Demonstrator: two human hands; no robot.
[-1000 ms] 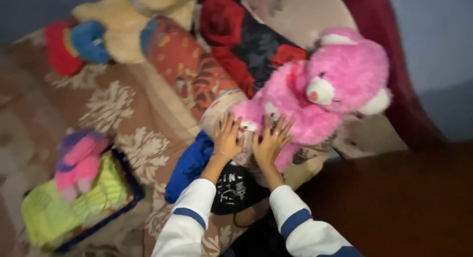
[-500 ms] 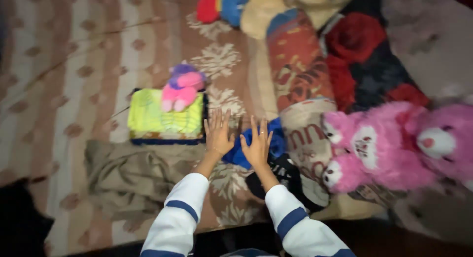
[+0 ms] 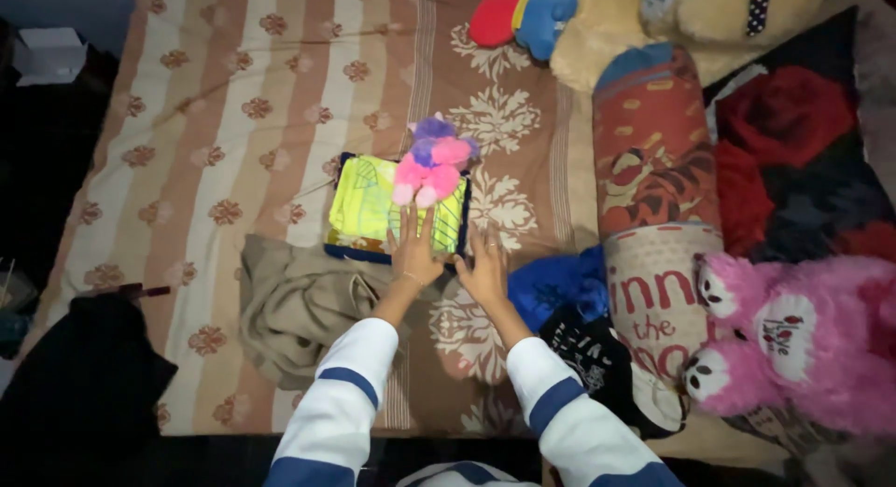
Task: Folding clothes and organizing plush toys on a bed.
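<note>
Patterned bedsheet (image 3: 233, 123), flat hands (image 3: 415, 254) (image 3: 485, 272) at folded neon cloth (image 3: 369, 202).

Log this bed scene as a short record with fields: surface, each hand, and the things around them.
surface: bed sheet, striped with a floral print
left hand: flat, fingers spread, on the near edge of the folded yellow-green cloth
right hand: flat on the sheet, just right of that cloth
on the cloth: small pink and purple plush toy
left of the arms: crumpled beige garment
right of the arms: blue cloth, black printed cloth, bolster pillow
far right: pink teddy bear
</note>
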